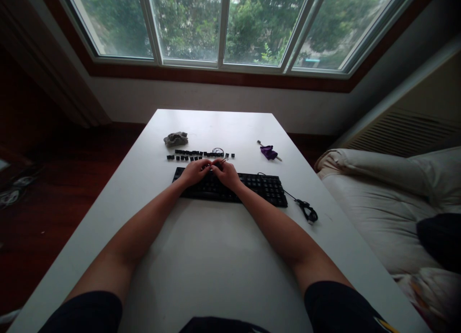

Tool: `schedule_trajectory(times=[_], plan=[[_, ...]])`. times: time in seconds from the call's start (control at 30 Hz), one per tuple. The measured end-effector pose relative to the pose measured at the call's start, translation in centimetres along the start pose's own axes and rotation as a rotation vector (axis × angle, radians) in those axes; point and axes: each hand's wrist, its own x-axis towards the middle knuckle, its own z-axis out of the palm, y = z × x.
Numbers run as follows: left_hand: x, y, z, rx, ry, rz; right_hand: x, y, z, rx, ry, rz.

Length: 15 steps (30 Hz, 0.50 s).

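A black keyboard [264, 186] lies across the white table in front of me. My left hand [196, 171] and my right hand [225, 173] meet over its upper left half, fingers bent and pinched close together. Something small seems to be between the fingertips, too hidden to name. A thin light sliver shows by my right fingers. Just beyond my hands, loose black keycaps [185, 153] lie in two rows, with a thin dark wire loop [218, 150] by the far row. My hands cover part of the keys.
A crumpled grey cloth [176, 139] lies at the table's far left. Farther right is a purple cloth [268, 152] with a small brush [260, 143] beside it. The coiled USB cable [307, 211] rests right of the keyboard. A pale sofa [374, 198] stands along the right.
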Motion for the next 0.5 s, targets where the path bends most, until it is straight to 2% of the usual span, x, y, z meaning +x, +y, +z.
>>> schedule_trajectory(times=[0.5], plan=[[0.06, 0.08, -0.07, -0.015, -0.015, 0.001, -0.02, -0.53, -0.25, -0.011, -0.022, 0.016]])
